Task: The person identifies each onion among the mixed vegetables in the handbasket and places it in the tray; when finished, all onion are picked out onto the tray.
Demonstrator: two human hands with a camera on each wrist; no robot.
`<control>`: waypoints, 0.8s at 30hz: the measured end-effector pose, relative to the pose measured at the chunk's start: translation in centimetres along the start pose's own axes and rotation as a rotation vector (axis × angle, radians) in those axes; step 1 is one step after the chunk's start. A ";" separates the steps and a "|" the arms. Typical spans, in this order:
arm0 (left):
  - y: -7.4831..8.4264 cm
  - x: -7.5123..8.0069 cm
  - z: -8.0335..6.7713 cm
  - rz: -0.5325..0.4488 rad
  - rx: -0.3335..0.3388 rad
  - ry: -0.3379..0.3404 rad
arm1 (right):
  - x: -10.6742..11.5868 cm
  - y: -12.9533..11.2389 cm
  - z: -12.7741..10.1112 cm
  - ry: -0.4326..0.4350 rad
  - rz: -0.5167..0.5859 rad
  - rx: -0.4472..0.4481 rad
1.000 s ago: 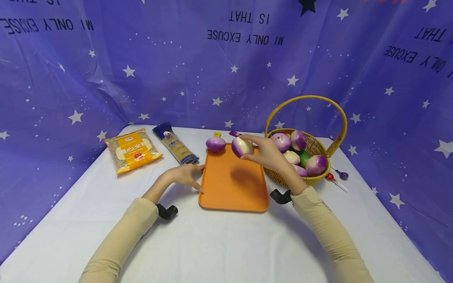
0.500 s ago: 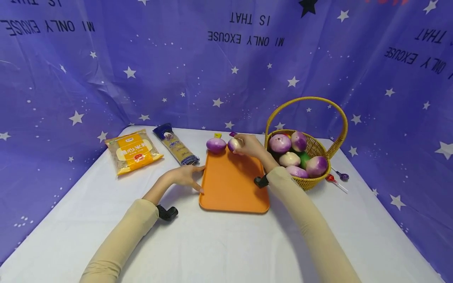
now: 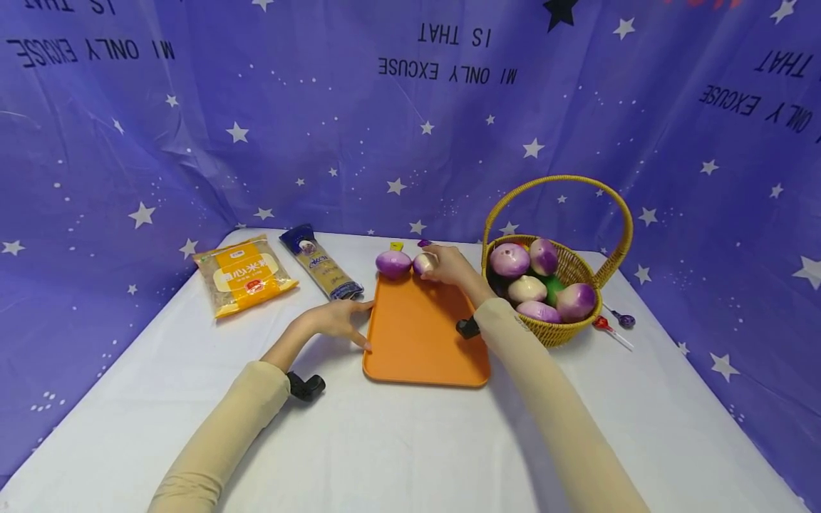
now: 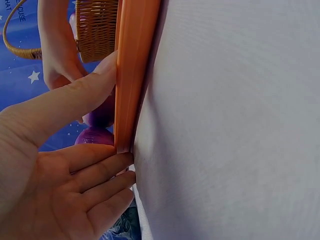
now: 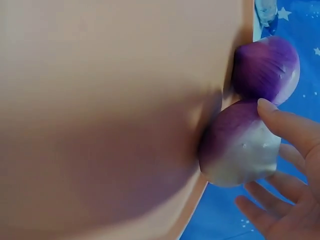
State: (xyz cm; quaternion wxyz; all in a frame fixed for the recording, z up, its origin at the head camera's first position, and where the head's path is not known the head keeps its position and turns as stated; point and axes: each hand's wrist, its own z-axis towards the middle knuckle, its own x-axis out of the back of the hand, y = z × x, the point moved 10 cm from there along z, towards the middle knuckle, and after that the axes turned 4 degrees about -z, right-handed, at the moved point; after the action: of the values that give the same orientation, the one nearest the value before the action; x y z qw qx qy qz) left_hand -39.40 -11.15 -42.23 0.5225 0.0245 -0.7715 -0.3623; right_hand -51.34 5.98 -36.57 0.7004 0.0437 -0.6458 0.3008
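Turnip (image 3: 425,263) in right hand (image 3: 449,265) touches another turnip (image 3: 393,263) on tray (image 3: 423,342).

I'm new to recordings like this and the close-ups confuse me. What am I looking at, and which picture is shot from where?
There is no machine here: a person works with two bare hands and wears three cameras. The wide picture comes from the head and looks down at a white table. The two close-ups come from the wrists.

On the table lie an orange tray, a wicker basket of purple-white turnips, a yellow packet, a dark noodle packet and lollipops.

The left hand rests on the tray's left edge; its wrist view shows that edge from the side. The right hand holds a turnip at the tray's far end, beside a second turnip. Its wrist view shows both up close.
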 end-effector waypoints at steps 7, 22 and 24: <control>0.3 -0.1 -0.1 -0.014 0.006 -0.013 | 2.0 -1.5 -2.6 0.037 0.025 0.079; 0.3 0.0 0.0 -0.006 0.002 -0.003 | 9.0 -4.1 -13.1 0.107 0.002 0.287; 0.3 0.1 -0.1 -0.003 0.004 -0.002 | 9.8 -3.6 -14.5 0.098 -0.031 0.282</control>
State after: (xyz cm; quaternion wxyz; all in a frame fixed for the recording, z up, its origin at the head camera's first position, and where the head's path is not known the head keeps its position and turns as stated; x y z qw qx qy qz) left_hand -39.31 -11.00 -41.93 0.5211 0.0263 -0.7727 -0.3615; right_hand -37.04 13.13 -28.65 0.7225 0.1369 -0.5614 0.3796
